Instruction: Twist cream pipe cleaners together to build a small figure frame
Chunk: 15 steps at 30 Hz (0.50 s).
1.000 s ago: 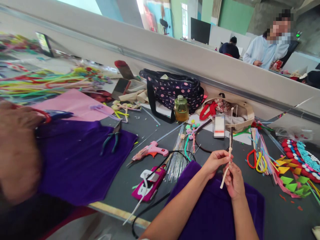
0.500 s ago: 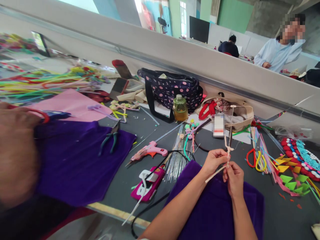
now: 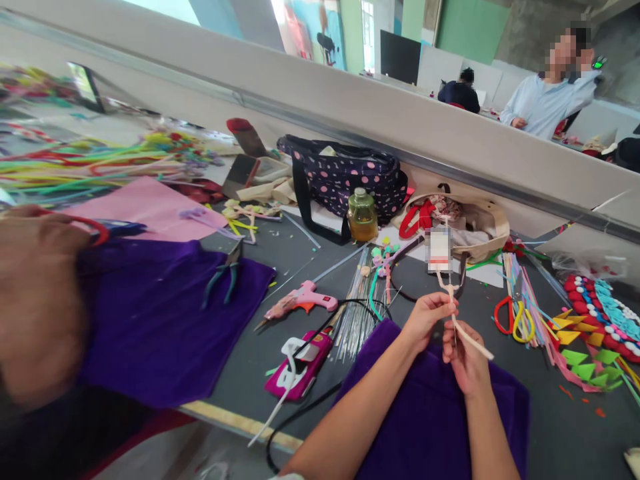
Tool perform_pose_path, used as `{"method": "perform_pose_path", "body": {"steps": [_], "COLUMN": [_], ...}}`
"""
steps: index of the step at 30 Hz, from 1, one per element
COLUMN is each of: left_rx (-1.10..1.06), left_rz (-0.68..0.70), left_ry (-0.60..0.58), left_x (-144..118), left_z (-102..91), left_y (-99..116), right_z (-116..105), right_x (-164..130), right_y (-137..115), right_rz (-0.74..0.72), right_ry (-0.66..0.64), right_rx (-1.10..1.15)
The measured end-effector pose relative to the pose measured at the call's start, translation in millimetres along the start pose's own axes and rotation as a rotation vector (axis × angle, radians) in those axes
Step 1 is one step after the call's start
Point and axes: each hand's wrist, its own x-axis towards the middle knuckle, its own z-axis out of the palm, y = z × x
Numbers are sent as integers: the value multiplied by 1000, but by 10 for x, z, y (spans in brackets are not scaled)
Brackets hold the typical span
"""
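My left hand (image 3: 425, 317) and my right hand (image 3: 465, 357) meet above a purple cloth (image 3: 430, 413) at the lower right. Both pinch a cream pipe cleaner (image 3: 463, 330) wound round a thin wire. Its free end sticks out to the right over my right hand, and the upper part rises towards a small white card (image 3: 439, 250). The fingers of both hands are closed on the stem.
A pink glue gun (image 3: 300, 302), a pink phone with cable (image 3: 299, 363), pliers (image 3: 223, 273) and a bundle of thin wires (image 3: 356, 300) lie left of my hands. Scissors (image 3: 511, 319) and coloured felt pieces (image 3: 590, 347) lie right. A co-worker's hand (image 3: 37, 300) fills the left edge; a spotted bag (image 3: 345, 180) stands behind.
The pipe cleaner's free end swung from pointing down-left to pointing right over my right hand. My hands stayed in place, turning the stem.
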Motion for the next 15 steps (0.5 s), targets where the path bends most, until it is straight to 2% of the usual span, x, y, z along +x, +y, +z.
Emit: {"method": "perform_pose_path", "body": {"steps": [4, 7, 11, 15], "left_rx": [-42, -1, 142, 390], "left_rz": [-6, 25, 169, 347], "left_ry": [72, 73, 107, 168], "left_x": [52, 66, 89, 134], "left_z": [-56, -65, -65, -113], "left_y": [0, -14, -62, -128], "right_z": [-56, -122, -253, -401], "right_x": [29, 67, 130, 197], "right_y": [16, 30, 15, -14], "right_rz": [-27, -87, -224, -249], "right_ry": [45, 101, 194, 313], "right_rx": [-45, -188, -446, -444]}}
